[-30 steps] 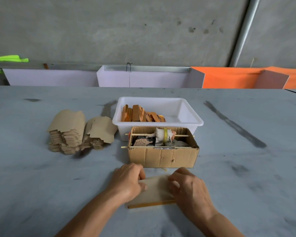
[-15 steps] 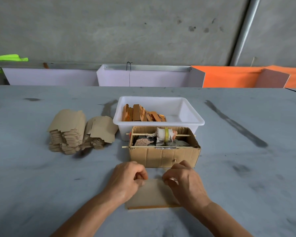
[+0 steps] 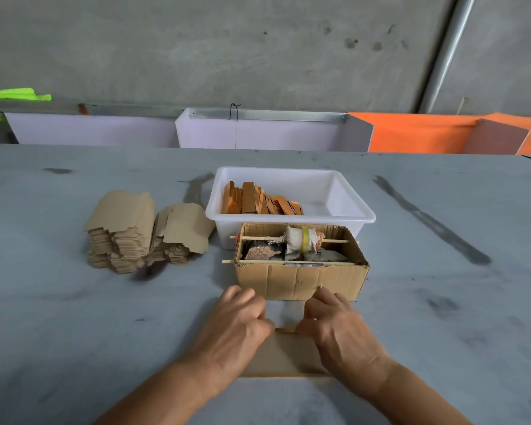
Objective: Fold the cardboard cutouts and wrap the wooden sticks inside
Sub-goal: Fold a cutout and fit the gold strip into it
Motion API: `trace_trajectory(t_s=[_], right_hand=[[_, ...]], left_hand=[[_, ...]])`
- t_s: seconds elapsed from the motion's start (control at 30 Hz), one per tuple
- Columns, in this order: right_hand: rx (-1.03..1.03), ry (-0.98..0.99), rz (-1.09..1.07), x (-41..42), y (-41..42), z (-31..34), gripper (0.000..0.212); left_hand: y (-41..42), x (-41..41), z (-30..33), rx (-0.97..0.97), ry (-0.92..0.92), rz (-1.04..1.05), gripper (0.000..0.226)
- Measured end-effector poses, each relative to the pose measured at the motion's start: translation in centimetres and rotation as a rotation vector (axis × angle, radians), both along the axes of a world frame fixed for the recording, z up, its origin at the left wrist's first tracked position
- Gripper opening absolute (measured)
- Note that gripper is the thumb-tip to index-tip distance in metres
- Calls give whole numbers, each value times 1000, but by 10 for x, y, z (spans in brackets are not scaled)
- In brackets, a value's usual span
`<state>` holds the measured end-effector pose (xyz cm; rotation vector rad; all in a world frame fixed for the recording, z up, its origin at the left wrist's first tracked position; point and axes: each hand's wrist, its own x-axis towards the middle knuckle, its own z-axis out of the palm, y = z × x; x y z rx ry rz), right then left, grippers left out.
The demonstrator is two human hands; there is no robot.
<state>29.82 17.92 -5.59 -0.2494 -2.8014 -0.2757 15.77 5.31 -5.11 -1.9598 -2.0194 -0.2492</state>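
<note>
- Cardboard cutout (image 3: 284, 352) lies flat on the grey table (image 3: 74, 332), near us and just in front of the brown box (image 3: 301, 279); its long axis runs left to right, and an orange strip of wooden stick (image 3: 285, 330) shows along its far edge, lying the same way.
- Compared with half a second ago, we see both hands further from us, now almost touching the box's near wall, and more of the cutout's near part is bare.
- Our left hand (image 3: 238, 328) and right hand (image 3: 339, 325) sit palm-down with fingers curled, pinching the far edge of the cutout, one at each end, thumbs pointing inward.
- Further left, well apart, stands a stack of unfolded cutouts (image 3: 126, 231).
- Behind the box, a white tub (image 3: 347, 207) holds orange wrapped pieces (image 3: 258, 202) on its left side.
</note>
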Motion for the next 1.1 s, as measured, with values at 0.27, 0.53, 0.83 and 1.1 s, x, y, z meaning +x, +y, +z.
trace_trajectory(t_s=[0.27,0.53,0.83,1.1], right_hand=[[14,48,-80,0,-19,-8,30],[-126,148,-102,13,-6,-15,23],[-589,128,-99,33,-5,-17,24],[-687,155,-22,46,-6,-18,11]], left_hand=[[1,27,3,-84,149,60,15],[-14,16,-12,17,68,102,12],[-38,10,-16,10,-281,137,38],[-42,6,-16,-24,-408,76,69]])
